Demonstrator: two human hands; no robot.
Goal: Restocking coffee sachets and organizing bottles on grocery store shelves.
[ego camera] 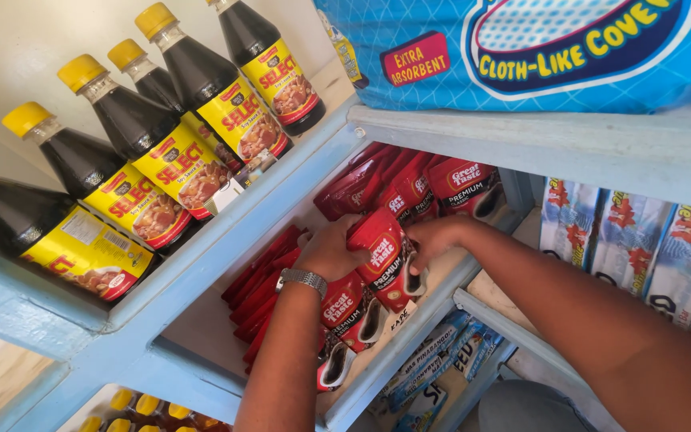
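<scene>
My left hand (328, 250), with a metal watch on its wrist, grips the top of a red coffee pouch (388, 264) inside a light blue shelf compartment. On the pouch's right side, my right hand (435, 237) is closed on the same pouch. More red pouches (429, 188) stand in a row behind it. Others (345, 316) lean in front, below my left wrist. A stack of thin red sachets (261, 292) lies to the left of my left hand.
Several dark sauce bottles (149, 144) with yellow caps and yellow labels stand on the shelf above at left. A big blue diaper pack (537, 48) sits on the top right shelf. White and blue sachets (633, 240) hang at right. The blue shelf edge (409, 320) runs below.
</scene>
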